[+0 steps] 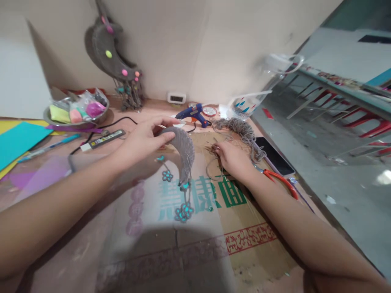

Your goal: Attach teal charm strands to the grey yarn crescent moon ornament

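Left hand [151, 134] grasping grey crescent [185, 152], some fingers hidden. Right hand [231, 158] blurred, toward tabletop [154, 112] right edge; can't tell if gripping yarn [241, 131].

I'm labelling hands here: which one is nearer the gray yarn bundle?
Right. The right hand is close beside the gray yarn bundle; the left hand is farther left, holding the gray crescent.

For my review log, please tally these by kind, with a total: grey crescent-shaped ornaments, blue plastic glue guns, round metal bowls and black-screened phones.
Grey crescent-shaped ornaments: 2
Blue plastic glue gun: 1
Round metal bowl: 1
Black-screened phone: 1
Total: 5
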{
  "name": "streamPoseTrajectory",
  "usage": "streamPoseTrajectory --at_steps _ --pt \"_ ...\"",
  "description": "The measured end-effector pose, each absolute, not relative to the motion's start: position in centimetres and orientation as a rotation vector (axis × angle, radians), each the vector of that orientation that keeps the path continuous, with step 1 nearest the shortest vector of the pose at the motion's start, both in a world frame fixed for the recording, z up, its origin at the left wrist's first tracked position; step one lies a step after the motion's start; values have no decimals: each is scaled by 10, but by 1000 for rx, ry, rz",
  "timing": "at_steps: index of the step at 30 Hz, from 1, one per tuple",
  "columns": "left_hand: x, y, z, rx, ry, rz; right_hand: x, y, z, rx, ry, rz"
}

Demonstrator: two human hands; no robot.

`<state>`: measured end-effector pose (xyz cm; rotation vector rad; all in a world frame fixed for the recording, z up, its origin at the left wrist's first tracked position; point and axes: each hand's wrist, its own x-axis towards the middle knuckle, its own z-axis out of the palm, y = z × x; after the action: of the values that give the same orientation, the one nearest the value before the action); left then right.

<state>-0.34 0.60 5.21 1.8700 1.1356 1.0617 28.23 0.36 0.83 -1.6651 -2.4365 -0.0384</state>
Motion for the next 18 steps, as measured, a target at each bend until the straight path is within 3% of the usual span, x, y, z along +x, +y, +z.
streamPoseTrajectory --at_steps 9,11,15,18 --pt "-22 -21 125 1842 1026 1369 285 12 15 -1541 -2398 -192" --pt "-23 -31 129 1850 1052 1381 276 1 32 -1435 -2321 -55" --pt "-23 -52 132 1889 1123 1408 242 -34 82 -1147 -2073 556" --pt "-20 -65 131 1908 1097 1450 211 -56 113 -997 -2019 699"
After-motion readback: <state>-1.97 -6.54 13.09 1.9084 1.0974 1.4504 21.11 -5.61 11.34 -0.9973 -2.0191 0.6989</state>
